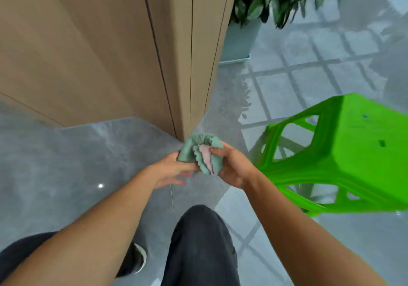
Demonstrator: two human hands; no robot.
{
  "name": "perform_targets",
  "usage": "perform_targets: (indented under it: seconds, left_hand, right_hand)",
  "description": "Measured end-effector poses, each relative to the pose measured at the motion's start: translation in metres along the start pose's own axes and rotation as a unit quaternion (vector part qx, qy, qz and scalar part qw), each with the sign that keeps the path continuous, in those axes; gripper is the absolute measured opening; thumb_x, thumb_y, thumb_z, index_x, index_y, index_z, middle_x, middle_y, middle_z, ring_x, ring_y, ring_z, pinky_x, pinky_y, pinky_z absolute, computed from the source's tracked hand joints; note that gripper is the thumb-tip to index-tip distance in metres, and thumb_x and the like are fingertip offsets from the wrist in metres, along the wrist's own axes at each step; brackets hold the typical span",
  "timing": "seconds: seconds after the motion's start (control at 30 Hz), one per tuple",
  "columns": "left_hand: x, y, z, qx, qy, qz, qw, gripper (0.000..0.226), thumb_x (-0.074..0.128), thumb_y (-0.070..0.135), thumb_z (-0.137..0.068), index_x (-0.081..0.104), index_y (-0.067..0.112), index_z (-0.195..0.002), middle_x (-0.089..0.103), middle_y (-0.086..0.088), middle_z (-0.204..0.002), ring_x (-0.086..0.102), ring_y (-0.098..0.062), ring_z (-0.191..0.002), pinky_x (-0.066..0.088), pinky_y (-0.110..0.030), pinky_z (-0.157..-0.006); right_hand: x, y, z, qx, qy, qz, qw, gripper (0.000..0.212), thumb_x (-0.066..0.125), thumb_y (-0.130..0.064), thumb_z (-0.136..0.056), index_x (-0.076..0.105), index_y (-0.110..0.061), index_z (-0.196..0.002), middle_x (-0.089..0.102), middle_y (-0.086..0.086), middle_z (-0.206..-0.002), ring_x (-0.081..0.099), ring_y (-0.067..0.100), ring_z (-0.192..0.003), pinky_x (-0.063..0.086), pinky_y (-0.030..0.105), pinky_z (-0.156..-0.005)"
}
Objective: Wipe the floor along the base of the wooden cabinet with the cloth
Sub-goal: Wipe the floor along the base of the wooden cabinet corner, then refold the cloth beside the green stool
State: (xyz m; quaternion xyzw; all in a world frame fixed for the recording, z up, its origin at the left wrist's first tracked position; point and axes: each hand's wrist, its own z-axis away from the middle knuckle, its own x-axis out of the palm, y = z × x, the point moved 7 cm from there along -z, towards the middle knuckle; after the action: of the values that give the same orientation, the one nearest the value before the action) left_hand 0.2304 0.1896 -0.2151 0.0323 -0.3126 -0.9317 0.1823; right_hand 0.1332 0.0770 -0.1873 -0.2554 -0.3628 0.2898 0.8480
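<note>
cloth (202, 153), green stool (344, 153) beside cabinet (110, 54)

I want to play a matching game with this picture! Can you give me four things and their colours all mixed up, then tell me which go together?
Things:
1. cloth
2. stool
3. cabinet
4. floor

Colours:
A. light brown
B. bright green
C. grey
D. pale teal with a pink patch

Pairs: 1-D, 2-B, 3-A, 4-C
</note>
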Motion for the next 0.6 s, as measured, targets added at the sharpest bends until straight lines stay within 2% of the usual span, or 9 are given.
perform_targets:
  seconds: [0.1,0.2,0.3,0.33,0.4,0.5,0.6]
  left_hand:
    - [0.044,0.068,0.118,0.008,0.02,0.088,0.996,0.023,0.072,0.015,-0.084,0.062,0.023,-0.102,0.073,0.0,-0.103,0.07,-0.024,-0.096,0.056,-0.047,-0.088]
    - [0.099,0.12,0.228,0.003,0.026,0.151,0.988,0.021,0.067,0.015,-0.087,0.059,0.015,-0.106,0.067,-0.014,-0.117,0.067,-0.034,-0.104,0.054,-0.054,-0.091]
    - [0.151,0.151,0.314,0.011,0.016,0.179,0.984,0.02,0.063,0.016,-0.09,0.058,0.018,-0.11,0.064,-0.016,-0.123,0.062,-0.041,-0.112,0.051,-0.06,-0.094]
    - [0.164,0.159,0.337,0.022,0.016,0.188,0.982,0.021,0.063,0.016,-0.09,0.059,0.02,-0.11,0.065,-0.014,-0.122,0.064,-0.04,-0.108,0.053,-0.059,-0.091]
    - [0.181,0.166,0.373,0.049,0.026,0.201,0.978,0.015,0.063,0.016,-0.09,0.061,0.027,-0.101,0.069,-0.009,-0.111,0.067,-0.033,-0.094,0.056,-0.049,-0.076]
    - [0.193,0.16,0.403,0.079,0.029,0.191,0.978,0.005,0.065,0.022,-0.09,0.065,0.021,-0.095,0.069,-0.009,-0.096,0.067,-0.022,-0.072,0.053,-0.031,-0.057]
    - [0.197,0.15,0.417,0.102,0.043,0.156,0.981,0.014,0.065,0.026,-0.09,0.066,0.016,-0.098,0.069,-0.01,-0.093,0.066,-0.022,-0.067,0.051,-0.028,-0.052]
  right_hand:
    - [0.033,-0.059,0.115,-0.013,0.035,-0.059,0.998,0.039,0.059,-0.011,-0.09,0.057,-0.008,-0.128,0.059,0.02,-0.129,0.058,0.032,-0.112,0.048,0.046,-0.096]
    - [0.063,-0.103,0.227,-0.018,0.085,-0.08,0.993,0.036,0.07,-0.017,-0.083,0.066,-0.012,-0.118,0.068,0.013,-0.117,0.066,0.027,-0.101,0.056,0.039,-0.079]
    - [0.084,-0.134,0.323,-0.029,0.12,-0.069,0.99,0.033,0.075,-0.022,-0.079,0.07,-0.014,-0.111,0.071,0.013,-0.113,0.068,0.026,-0.095,0.057,0.044,-0.081]
    - [0.092,-0.141,0.348,-0.029,0.119,-0.061,0.991,0.033,0.075,-0.023,-0.08,0.069,-0.014,-0.111,0.07,0.014,-0.114,0.068,0.027,-0.096,0.055,0.047,-0.085]
    - [0.108,-0.15,0.391,-0.023,0.106,-0.036,0.993,0.035,0.073,-0.023,-0.082,0.067,-0.012,-0.114,0.069,0.015,-0.114,0.066,0.029,-0.098,0.052,0.052,-0.093]
    - [0.125,-0.15,0.435,-0.011,0.088,-0.045,0.995,0.042,0.072,-0.025,-0.082,0.063,-0.004,-0.117,0.064,0.02,-0.115,0.063,0.031,-0.1,0.05,0.049,-0.095]
    - [0.131,-0.146,0.461,-0.001,0.075,-0.041,0.996,0.046,0.063,-0.034,-0.087,0.061,-0.003,-0.121,0.064,0.02,-0.119,0.061,0.033,-0.108,0.044,0.05,-0.102]
